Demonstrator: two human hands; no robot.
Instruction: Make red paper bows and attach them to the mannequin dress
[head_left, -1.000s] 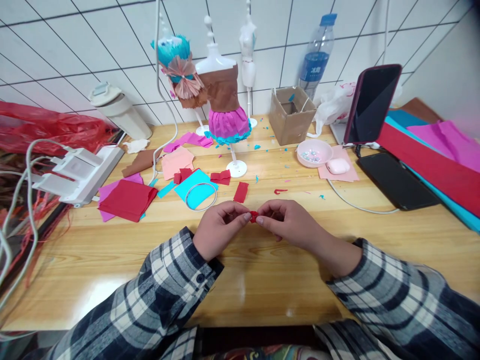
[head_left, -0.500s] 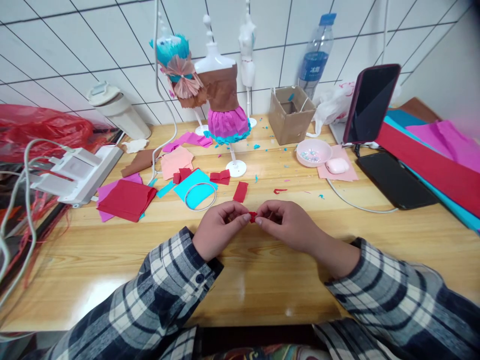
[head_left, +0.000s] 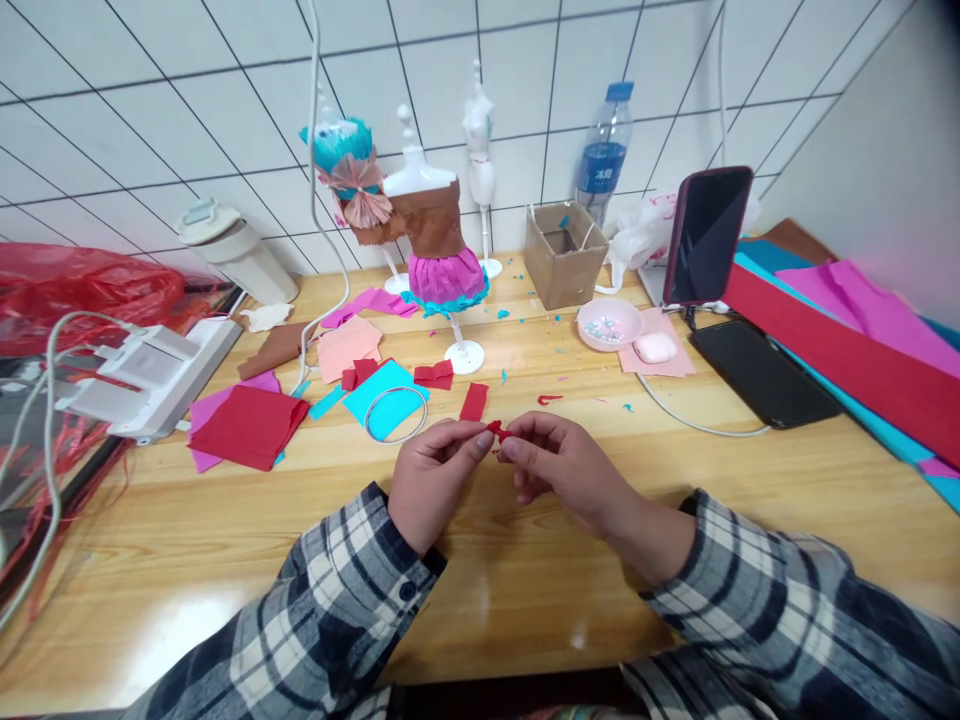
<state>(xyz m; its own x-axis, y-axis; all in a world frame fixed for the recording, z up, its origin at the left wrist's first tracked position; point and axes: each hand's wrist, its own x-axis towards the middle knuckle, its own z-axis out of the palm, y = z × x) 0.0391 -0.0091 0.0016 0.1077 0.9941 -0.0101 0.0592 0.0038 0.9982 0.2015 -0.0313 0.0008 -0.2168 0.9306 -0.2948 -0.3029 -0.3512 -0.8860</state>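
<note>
Pinching a small crumpled scrap of red crepe paper (head_left: 496, 430) between thumbs and fingertips, your left hand (head_left: 437, 475) and right hand (head_left: 574, 475) meet just above the near middle of the tabletop (head_left: 510, 610). Each hand grips its own end of that scrap. To the left of your hands lies a stack of red paper (head_left: 247, 428), with magenta paper (head_left: 206, 412) showing from under it. Between the stack and your left hand, a thin silver-coloured ring (head_left: 394, 443) rests partly over a cyan paper piece (head_left: 379, 392). Just beyond your fingertips is a flat red strip (head_left: 474, 402). Farther right, you have a black smartphone (head_left: 765, 372) lying flat, then a pale pink dish (head_left: 611, 345) of small shiny pieces beside an earbud case (head_left: 655, 347). Past the ring stands a white dress form (head_left: 435, 222) in a brown top and magenta skirt with a blue ruffled hem. At the far side, you see an open cardboard box (head_left: 562, 278) and, behind it, a blue-capped plastic bottle (head_left: 602, 165) by the tiled wall (head_left: 517, 50).
</note>
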